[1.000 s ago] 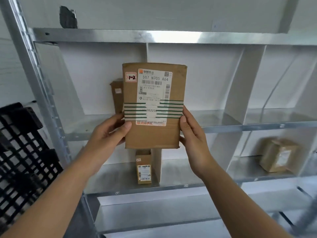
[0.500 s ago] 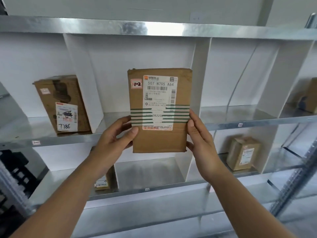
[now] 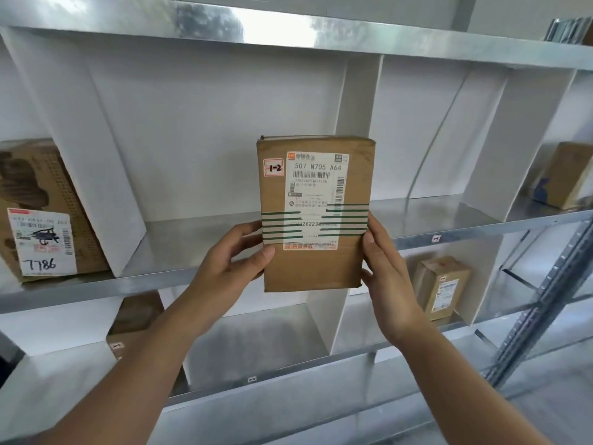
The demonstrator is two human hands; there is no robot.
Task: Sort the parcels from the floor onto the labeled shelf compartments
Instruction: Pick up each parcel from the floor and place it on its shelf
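I hold a flat brown cardboard parcel (image 3: 313,264) upright in front of the metal shelf (image 3: 205,252). It carries a white shipping label, green tape stripes and a small tag reading "1-2". My left hand (image 3: 229,268) grips its lower left edge, thumb on the front. My right hand (image 3: 383,268) grips its lower right edge. The parcel hangs level with the upper shelf board, before a wide compartment between two white dividers (image 3: 356,136), with nothing standing in the part of it that I can see.
A large brown box marked "7786" (image 3: 45,213) stands in the compartment at the left. Another box (image 3: 564,175) sits far right on the same level. The lower level holds a small box (image 3: 444,289) at right and one (image 3: 131,322) at left. Small label tags (image 3: 435,238) mark the shelf edges.
The view has swung right along the shelf and drawn nearer; the black crate at left has left the frame. The parcel stays held in both hands, now before the second compartment.
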